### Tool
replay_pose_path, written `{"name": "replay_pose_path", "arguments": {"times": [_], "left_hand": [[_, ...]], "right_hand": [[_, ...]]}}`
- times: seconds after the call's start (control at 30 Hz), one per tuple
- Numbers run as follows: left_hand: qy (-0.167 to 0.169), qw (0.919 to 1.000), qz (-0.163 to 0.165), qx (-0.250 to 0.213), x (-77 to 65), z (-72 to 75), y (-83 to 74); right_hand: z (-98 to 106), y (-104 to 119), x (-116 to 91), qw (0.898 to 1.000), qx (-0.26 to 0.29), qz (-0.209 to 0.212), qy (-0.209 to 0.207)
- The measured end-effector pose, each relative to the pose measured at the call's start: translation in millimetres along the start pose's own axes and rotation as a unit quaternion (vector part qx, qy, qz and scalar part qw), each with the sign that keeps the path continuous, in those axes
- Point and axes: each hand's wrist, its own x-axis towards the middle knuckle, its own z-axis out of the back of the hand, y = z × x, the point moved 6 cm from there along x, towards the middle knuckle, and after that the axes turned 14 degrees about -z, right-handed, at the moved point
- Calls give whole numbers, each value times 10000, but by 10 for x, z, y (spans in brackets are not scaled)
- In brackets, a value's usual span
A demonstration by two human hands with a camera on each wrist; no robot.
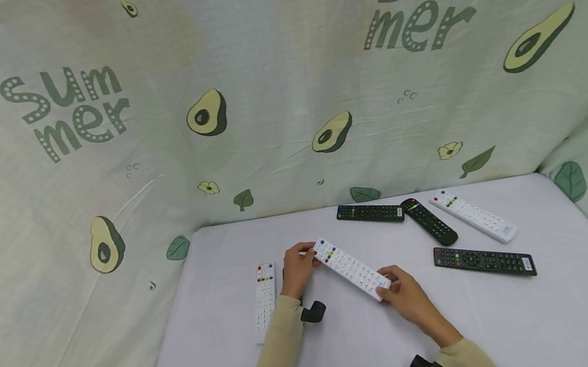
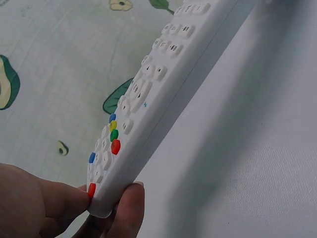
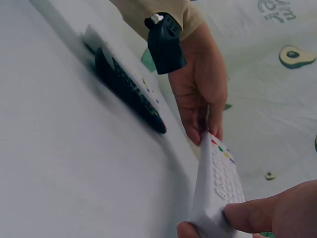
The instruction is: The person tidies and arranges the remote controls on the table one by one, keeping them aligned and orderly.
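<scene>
A white remote control (image 1: 352, 269) with white keys and a few coloured buttons is held aslant between both hands, over the table. My left hand (image 1: 297, 270) pinches its far left end, beside the coloured buttons; in the left wrist view the thumb and fingers grip that end (image 2: 106, 193). At the near right end, my right hand (image 1: 406, 296) grips the remote, thumb on its top face and fingers beneath. Another white remote (image 1: 265, 296) lies left of my left forearm. Close beside it is a black remote (image 3: 129, 94), mostly hidden by that forearm in the head view.
At the table's back right lie a black remote (image 1: 370, 213), a second black one (image 1: 429, 221) and a white one (image 1: 473, 215). A further black remote (image 1: 485, 262) lies right of my right hand. A printed avocado cloth (image 1: 270, 174) hangs behind the white table (image 1: 211, 355).
</scene>
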Motion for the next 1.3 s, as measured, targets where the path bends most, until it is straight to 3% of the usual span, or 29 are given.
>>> {"name": "replay_pose_path", "arguments": {"times": [0.3, 0.5, 0.63, 0.93, 1.3], "left_hand": [[371, 9991, 193, 27, 1, 82, -5], [577, 9966, 368, 469, 15, 113, -1], [708, 9934, 427, 793, 17, 118, -7], [971, 9842, 210, 1465, -2, 114, -7], [1135, 9791, 178, 1678, -54, 97, -68]], "right_hand": [[-237, -17, -189, 9993, 119, 21, 363], [-409, -12, -270, 9969, 157, 112, 759], [-513, 3, -327, 9950, 108, 392, 912], [-768, -1, -391, 9895, -516, 953, 962], [-953, 71, -412, 9860, -626, 1234, 926]]}}
